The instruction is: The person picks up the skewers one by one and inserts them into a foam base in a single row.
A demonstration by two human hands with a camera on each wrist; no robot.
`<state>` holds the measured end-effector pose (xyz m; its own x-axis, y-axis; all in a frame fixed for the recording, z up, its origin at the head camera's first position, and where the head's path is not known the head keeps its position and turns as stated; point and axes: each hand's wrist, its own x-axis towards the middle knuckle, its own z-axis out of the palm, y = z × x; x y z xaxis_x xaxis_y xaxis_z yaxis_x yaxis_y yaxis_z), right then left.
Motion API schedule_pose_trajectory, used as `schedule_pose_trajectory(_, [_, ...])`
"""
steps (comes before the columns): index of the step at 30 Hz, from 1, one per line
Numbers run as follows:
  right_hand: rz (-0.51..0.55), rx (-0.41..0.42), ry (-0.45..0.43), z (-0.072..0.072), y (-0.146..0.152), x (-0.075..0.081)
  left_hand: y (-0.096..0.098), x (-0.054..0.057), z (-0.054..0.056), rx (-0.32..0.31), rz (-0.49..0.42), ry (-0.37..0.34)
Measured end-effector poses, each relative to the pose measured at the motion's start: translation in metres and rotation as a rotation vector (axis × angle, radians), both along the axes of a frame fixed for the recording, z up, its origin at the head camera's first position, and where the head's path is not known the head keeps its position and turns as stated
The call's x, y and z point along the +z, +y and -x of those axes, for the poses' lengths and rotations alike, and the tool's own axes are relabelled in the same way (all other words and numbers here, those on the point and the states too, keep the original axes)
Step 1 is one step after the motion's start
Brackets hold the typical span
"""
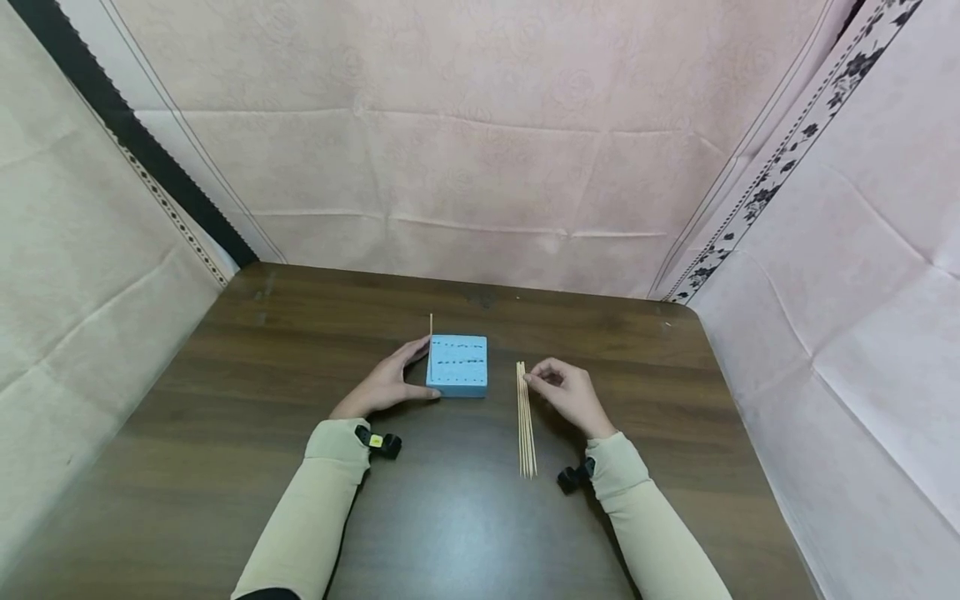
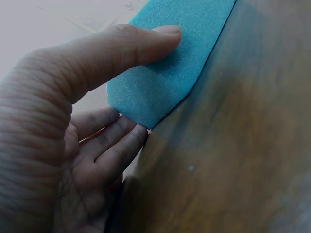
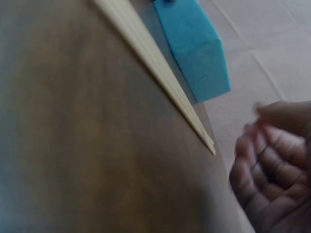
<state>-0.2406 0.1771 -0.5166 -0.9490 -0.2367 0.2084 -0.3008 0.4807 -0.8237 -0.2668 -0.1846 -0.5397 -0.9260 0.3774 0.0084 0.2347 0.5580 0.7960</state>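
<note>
A light blue foam block (image 1: pixel 459 367) with rows of small dark holes in its top sits on the table. My left hand (image 1: pixel 390 382) grips its left side, with the thumb (image 2: pixel 160 46) against the front face and the fingers spread around the corner. Along the block's left edge a thin wooden stick (image 1: pixel 431 323) juts up past the far side. To the right lies a narrow bundle of several wooden sticks (image 1: pixel 527 429). Beside the bundle's far end, my right hand (image 1: pixel 567 393) hovers with loosely curled fingers, thumb tip near the index finger, and nothing shows between them.
The brown wooden table (image 1: pixel 247 433) ends in a far edge just beyond the block. Pale cloth sheets (image 1: pixel 465 175) hang behind it and on both sides. Each wrist wears a small black camera (image 1: pixel 572 479).
</note>
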Motion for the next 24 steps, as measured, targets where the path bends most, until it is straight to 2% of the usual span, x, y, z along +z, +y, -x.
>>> schedule_pose_trajectory(4, [-0.106,-0.031,0.003,-0.009,0.007,-0.011,0.000,0.001,0.000,-0.002,-0.002,0.000])
schedule_pose_trajectory(11, [-0.263,-0.001,0.078,-0.018,0.006,-0.018,0.000,0.001,-0.002,0.007,0.012,-0.011])
schedule_pose_trajectory(19, [-0.281,-0.021,0.172,-0.019,0.004,-0.024,0.000,0.000,-0.001,0.002,0.010,0.000])
schedule_pose_trajectory(24, [-0.263,-0.020,0.199,-0.018,0.006,-0.026,0.000,0.001,-0.002,0.000,0.009,0.000])
